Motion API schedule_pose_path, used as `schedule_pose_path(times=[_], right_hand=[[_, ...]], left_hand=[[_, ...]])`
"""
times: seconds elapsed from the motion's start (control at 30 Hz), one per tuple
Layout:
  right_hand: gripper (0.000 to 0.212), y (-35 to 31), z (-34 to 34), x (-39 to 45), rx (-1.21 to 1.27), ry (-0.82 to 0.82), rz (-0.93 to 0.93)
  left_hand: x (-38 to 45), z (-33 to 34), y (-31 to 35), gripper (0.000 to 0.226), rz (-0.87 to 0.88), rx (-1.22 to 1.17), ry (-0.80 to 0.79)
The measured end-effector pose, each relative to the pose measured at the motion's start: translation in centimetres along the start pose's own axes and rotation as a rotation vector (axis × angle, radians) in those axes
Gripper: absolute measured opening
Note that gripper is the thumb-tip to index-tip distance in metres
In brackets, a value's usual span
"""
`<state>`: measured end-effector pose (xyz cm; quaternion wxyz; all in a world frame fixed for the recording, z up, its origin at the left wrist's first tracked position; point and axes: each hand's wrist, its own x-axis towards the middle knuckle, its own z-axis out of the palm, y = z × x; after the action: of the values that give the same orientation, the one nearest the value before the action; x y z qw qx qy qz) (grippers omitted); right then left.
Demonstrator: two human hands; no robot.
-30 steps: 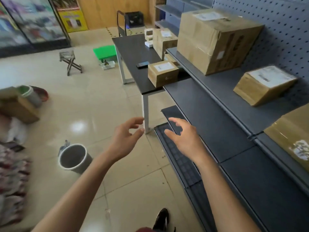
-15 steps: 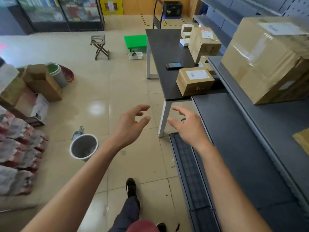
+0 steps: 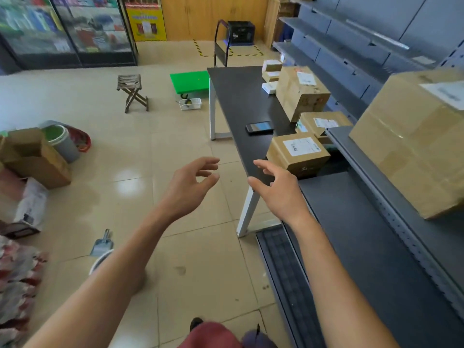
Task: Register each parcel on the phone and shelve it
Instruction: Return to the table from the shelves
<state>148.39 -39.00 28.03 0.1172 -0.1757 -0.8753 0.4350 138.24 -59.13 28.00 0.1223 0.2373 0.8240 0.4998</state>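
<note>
Several things are only partly legible. The big carton [image 3: 411,144] on the grey shelf [image 3: 371,222] runs off the right edge, its label blurred. A second small parcel [image 3: 324,123] on the black table [image 3: 238,96] is tucked behind the shelf end, its lower part hidden. Label print on every box is too small to read. A white bucket [image 3: 100,262] on the floor is mostly covered by my left forearm.

Count on the table: three brown parcels, namely the near parcel [image 3: 297,153] at the table's front end, the half-hidden one behind it, and a tall parcel [image 3: 301,92] further back. Three small white boxes [image 3: 270,76] sit at the far end. One phone [image 3: 259,127] lies flat, screen up, between the tall and near parcels, touching neither.

My left hand [image 3: 190,187] hangs over the floor tiles, palm turned inward, fingers loosely curved, grasping nothing. My right hand [image 3: 278,189] is stretched over the table's near corner, fingers spread and relaxed, empty, thumb pointing left, just short of the near parcel. Both forearms extended forward.
</note>
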Motion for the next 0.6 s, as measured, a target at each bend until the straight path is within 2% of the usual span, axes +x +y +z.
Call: schedule_pose_path(times=[0.3, 0.6], right_hand=[[0.044, 0.6, 2.8, 9.2, -0.045, 0.027, 0.066], [0.042, 3.4, 3.8, 22.0, -0.036, 0.011, 0.112]], left_hand=[[8.8, -1.9, -3.1, 0.034, -0.026, -0.035, -0.021], [21.3, -2.0, -4.5, 0.033, -0.076, -0.006, -0.038]])
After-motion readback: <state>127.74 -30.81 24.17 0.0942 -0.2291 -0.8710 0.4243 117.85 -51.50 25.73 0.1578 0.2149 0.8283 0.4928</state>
